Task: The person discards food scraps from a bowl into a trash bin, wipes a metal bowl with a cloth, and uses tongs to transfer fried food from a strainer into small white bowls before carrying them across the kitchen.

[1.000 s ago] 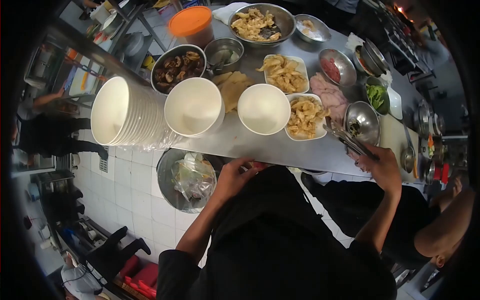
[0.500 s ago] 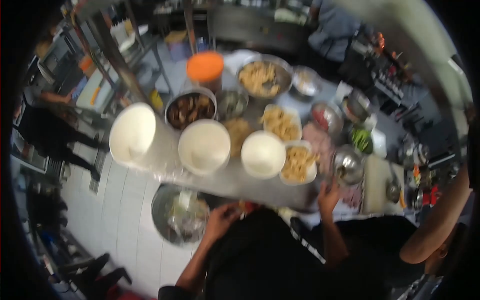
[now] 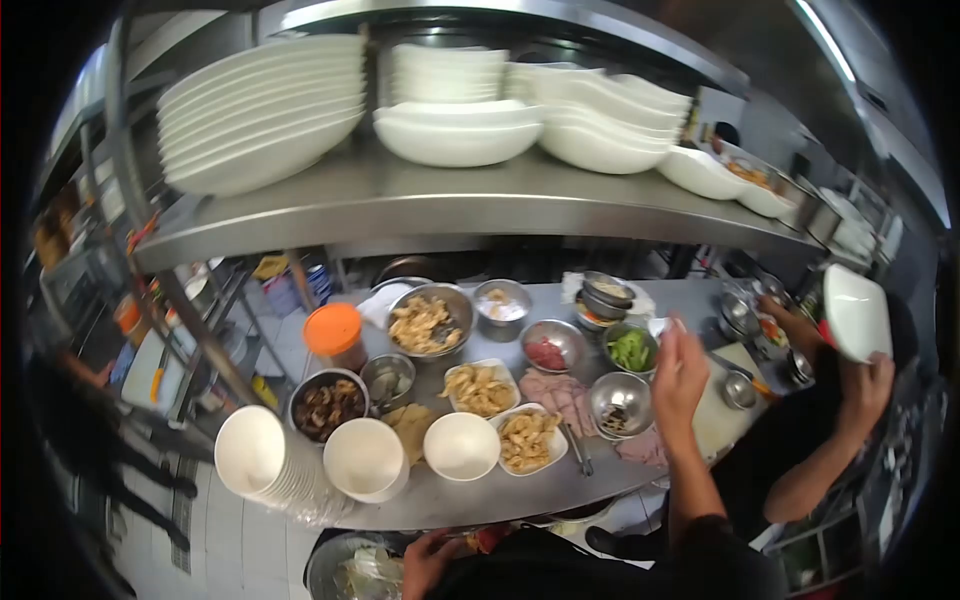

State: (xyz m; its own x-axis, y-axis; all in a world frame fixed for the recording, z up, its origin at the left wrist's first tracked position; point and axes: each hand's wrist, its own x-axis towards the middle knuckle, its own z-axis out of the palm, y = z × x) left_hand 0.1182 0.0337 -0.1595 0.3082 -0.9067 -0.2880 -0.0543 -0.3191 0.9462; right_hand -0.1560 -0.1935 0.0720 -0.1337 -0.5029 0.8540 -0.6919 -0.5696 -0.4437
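Note:
My right hand (image 3: 680,375) is raised over the right part of the counter, fingers pointing up and slightly blurred, with nothing clearly seen in it. Below and left of it are a steel bowl with dark bits (image 3: 621,405) and a bowl of green vegetables (image 3: 630,350). Low at the counter's front edge, my left hand (image 3: 428,562) has curled fingers beside a small red item (image 3: 487,540); what it grips, if anything, is hidden. Nearest it on the counter are a white tub (image 3: 462,447), another white tub (image 3: 366,461) and a white dish of pale yellow food pieces (image 3: 530,441).
A steel shelf (image 3: 480,205) crosses above with stacked white plates (image 3: 265,110) and bowls (image 3: 460,135). At right, another person's hand (image 3: 865,390) holds a white dish (image 3: 856,315). Stacked tubs (image 3: 255,450), an orange-lidded container (image 3: 335,335) and a lined bin (image 3: 345,575) are at left.
The view has tilted up, bringing the shelf of dishes into sight. My right hand has risen from beside the steel bowl. The other person's white dish is now visible.

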